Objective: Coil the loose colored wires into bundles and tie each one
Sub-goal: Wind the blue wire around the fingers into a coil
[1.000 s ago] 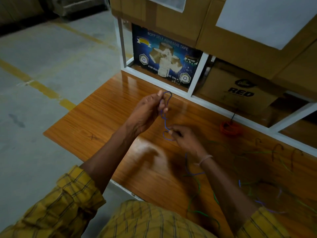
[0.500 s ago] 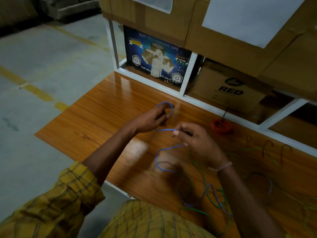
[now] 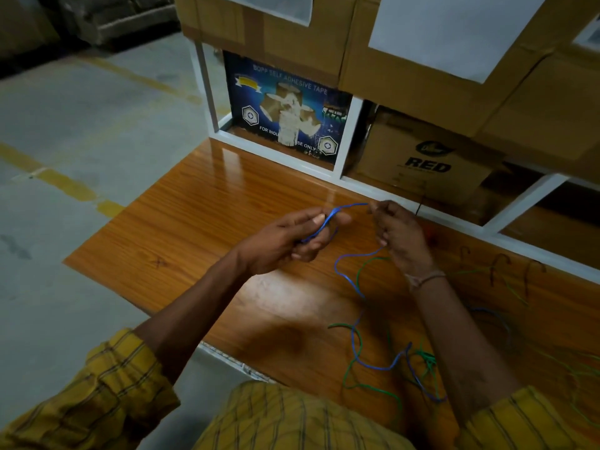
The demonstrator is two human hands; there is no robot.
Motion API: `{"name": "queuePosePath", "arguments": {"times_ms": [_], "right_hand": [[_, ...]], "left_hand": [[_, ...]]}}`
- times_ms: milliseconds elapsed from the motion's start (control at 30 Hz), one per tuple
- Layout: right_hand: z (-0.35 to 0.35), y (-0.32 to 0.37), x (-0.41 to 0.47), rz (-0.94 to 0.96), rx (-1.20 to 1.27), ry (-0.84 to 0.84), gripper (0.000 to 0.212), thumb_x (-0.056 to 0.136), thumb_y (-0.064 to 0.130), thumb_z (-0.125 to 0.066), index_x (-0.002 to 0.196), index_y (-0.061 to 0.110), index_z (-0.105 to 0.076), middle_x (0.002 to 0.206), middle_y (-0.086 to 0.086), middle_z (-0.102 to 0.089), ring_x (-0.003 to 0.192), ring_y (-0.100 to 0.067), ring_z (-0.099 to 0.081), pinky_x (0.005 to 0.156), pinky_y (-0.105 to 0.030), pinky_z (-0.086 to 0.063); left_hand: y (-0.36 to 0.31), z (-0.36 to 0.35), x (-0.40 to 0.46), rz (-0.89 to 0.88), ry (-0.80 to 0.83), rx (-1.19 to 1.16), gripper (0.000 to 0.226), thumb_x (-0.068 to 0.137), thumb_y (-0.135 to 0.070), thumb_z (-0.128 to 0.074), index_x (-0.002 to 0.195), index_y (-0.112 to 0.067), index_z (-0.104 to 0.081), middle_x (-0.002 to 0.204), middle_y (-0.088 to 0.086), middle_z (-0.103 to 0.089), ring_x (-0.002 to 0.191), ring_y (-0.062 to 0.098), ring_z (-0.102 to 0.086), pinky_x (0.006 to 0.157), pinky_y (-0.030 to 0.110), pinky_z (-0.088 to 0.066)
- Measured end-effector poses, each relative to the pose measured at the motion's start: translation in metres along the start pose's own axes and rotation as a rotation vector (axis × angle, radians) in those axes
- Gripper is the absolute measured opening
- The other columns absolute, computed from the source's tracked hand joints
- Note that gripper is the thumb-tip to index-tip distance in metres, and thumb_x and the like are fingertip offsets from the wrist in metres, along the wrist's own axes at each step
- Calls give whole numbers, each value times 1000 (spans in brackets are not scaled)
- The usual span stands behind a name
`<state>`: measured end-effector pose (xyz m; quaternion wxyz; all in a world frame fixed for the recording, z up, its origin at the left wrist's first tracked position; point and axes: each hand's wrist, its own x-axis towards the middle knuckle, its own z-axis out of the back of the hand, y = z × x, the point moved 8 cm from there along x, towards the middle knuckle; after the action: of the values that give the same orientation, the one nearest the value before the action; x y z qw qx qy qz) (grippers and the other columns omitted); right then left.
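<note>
Two hands above the wooden surface [image 3: 181, 216]. My left hand [image 3: 289, 238] curls its fingers [image 3: 316, 219] round coiled turns of blue wire [image 3: 344, 274]. Wire spans to my right hand [image 3: 397, 233], pinched at the fingertips. Its slack trails down onto the surface, crossing green wire [image 3: 352, 362] near my right forearm.

I've got a glossy wood-grain table [image 3: 201, 222] in view, white edging, butted against a white shelf frame [image 3: 349, 147] at the back. On the top: loose blue wire [image 3: 357, 349] snaking across the near right part, tangled with green wire [image 3: 363, 386]. More green strands [image 3: 513, 287] trail along the far right. Small red coil [image 3: 430, 233] sits by the back edge, mostly hidden. A few dark hook-shaped pieces [image 3: 496, 264] lie right of it, too blurry to identify.
</note>
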<state>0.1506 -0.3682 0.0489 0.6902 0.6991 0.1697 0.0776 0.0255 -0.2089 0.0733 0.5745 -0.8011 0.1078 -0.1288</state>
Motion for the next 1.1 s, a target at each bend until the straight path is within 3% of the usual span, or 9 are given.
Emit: {"name": "queuePosePath", "arguments": {"times_ms": [100, 200, 300, 400, 534, 634, 834, 934, 1101], "right_hand": [[-17, -32, -11, -102, -60, -6, 15, 104, 19, -58, 91, 14, -62, 60, 5, -49, 36, -1, -30, 33, -16, -23], [-50, -56, -36, -145, -146, 114, 24, 108, 21, -51, 104, 3, -67, 65, -2, -38, 38, -3, -30, 34, -17, -23], [-83, -63, -64, -215, -236, 316, 28, 110, 21, -45, 116, 4, -65, 65, -4, -50, 35, -6, -36, 34, -17, -30], [-102, -51, -82, -248, -212, 529, 21, 109, 11, -47, 128, 5, -52, 70, -10, -61, 37, -10, -44, 37, -21, -39], [-99, -32, -96, -259, -239, 735, 48, 94, 6, -67, 136, 2, -44, 81, -11, -70, 62, -21, -64, 62, -31, -55], [-84, -22, -102, -358, -171, 820, 51, 88, 5, -68, 134, -1, -46, 85, -17, -68, 69, -30, -69, 68, -35, -58], [-59, 16, -114, -410, -283, 1041, 40, 103, 6, -55, 143, 3, -47, 74, -10, -63, 40, -8, -49, 46, -26, -53], [-36, 51, -100, -256, -395, 991, 29, 107, 12, -48, 130, 0, -62, 64, -6, -51, 39, -7, -39, 42, -22, -45], [0, 76, -54, 35, -437, 550, 26, 107, 14, -47, 104, -6, -63, 57, -2, -43, 37, -8, -34, 46, -29, -47]], "left_hand": [[-11, 4, 12, -96, -99, -197, 38, 115, -11, -31, 144, 1, -52, 86, 3, -53, 55, 4, -34, 52, 25, -22], [-16, 20, 24, -168, -229, -293, 39, 114, -8, -36, 150, 5, -45, 96, 3, -63, 61, 4, -48, 54, 18, -37], [-11, 38, 31, -202, -366, -285, 45, 113, -7, -40, 155, 9, -35, 102, 5, -70, 73, 9, -59, 65, 20, -52], [-2, 48, 31, -182, -460, 0, 44, 111, -8, -46, 152, 7, -37, 102, 7, -70, 83, 14, -69, 80, 27, -59], [2, 41, 32, -136, -351, 506, 37, 114, -5, -42, 150, 1, -39, 96, 11, -65, 87, 24, -74, 96, 44, -61], [0, 32, 35, -102, -233, 793, 35, 113, -11, -42, 147, -1, -41, 90, 10, -64, 77, 25, -75, 86, 53, -60], [4, 24, 32, -17, -101, 1027, 22, 114, -13, -42, 129, 2, -47, 90, 13, -66, 68, 17, -68, 65, 31, -53], [10, 22, 27, 63, -56, 954, 26, 115, -19, -43, 134, -4, -50, 89, 5, -63, 66, 22, -63, 62, 34, -54], [12, 0, 12, 142, 41, 477, 25, 117, -18, -37, 131, -13, -56, 78, 4, -51, 59, 26, -36, 56, 37, -36]]}}
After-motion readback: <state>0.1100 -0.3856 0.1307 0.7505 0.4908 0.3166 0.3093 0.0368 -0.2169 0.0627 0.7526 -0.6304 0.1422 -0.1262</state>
